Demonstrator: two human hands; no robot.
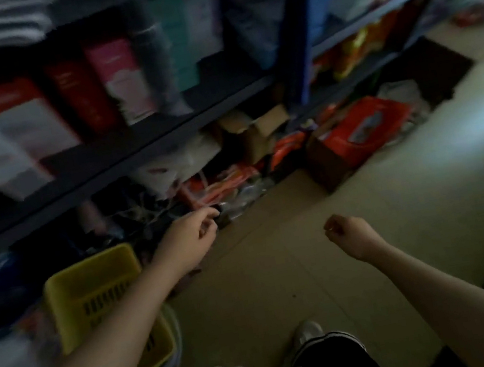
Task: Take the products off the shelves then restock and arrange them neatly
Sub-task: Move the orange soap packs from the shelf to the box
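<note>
I saw the dark shelves [137, 150] filling ten to one o'clock, products [29, 123] standing blurred on them. A yellow basket [98, 292] sat at eight o'clock. My left hand [191, 234] reached toward the bottom shelf, fingers loosely curled, holding nothing. My right hand [350, 234] hovered at four o'clock, curled into an empty fist.

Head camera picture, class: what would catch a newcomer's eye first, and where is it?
The two bare hands reaching forward over the floor: the left hand near the cluttered bottom shelf, the right hand curled, apparently empty. Next, the yellow basket at lower left, and the red-and-white boxes on the dark shelf above.
</note>
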